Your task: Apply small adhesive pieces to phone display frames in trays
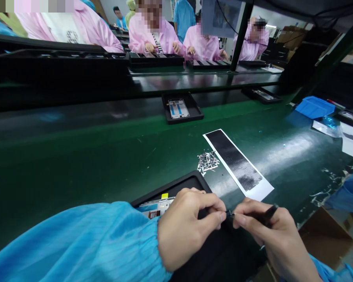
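Note:
My left hand (191, 223) is closed in a pinch over a black tray (194, 178). Between its thumb and forefinger is a small dark part (230, 213), too small to name. My right hand (270, 231) meets it from the other side, fingertips pinched close to the same part. A dark slim tool (270, 214) lies in the right hand, its end sticking up past the fingers; its kind cannot be made out. Under my left wrist, a phone-like panel (155, 207) with a yellow tab sits in the tray, partly hidden.
Beyond the tray lie a pile of small metallic strips (207, 160) and a white sheet (261, 192) with rows of dark pieces. Another tray (198, 115) holds a panel. A blue bin (313, 106) stands right, a cardboard box (326, 231) below. Co-workers in pink (155, 35) sit opposite.

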Motion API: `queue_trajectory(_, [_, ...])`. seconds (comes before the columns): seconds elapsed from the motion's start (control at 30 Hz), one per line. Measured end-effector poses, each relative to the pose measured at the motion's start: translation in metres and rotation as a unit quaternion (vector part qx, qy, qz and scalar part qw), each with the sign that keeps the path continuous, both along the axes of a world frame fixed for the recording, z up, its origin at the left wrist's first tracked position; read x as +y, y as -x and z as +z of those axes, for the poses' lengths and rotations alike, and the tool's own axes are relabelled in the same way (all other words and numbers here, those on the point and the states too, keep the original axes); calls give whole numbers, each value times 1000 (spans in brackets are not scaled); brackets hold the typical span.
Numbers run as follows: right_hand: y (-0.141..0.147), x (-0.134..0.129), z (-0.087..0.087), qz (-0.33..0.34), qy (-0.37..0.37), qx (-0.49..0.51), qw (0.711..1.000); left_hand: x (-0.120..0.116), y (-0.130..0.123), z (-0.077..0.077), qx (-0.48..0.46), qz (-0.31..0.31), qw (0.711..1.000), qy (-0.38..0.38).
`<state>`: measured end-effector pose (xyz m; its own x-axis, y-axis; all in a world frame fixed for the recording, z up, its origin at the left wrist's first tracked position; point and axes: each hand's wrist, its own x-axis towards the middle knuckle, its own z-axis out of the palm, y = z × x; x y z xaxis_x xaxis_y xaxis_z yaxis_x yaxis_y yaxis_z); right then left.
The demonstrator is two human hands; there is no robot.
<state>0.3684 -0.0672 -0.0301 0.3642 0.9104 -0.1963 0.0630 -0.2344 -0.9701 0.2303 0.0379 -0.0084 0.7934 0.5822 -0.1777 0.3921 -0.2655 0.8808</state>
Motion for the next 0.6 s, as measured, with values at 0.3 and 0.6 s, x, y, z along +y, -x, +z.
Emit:
queue_trajectory(0.3, [-10,-4,-6,60,-22,59,996,-7,-4,-9,-116,-41,985,-118])
queue_trajectory(0.6, [-14,-10,-13,28,16,83,996,-23,-13,-15,-284,-67,937,-191])
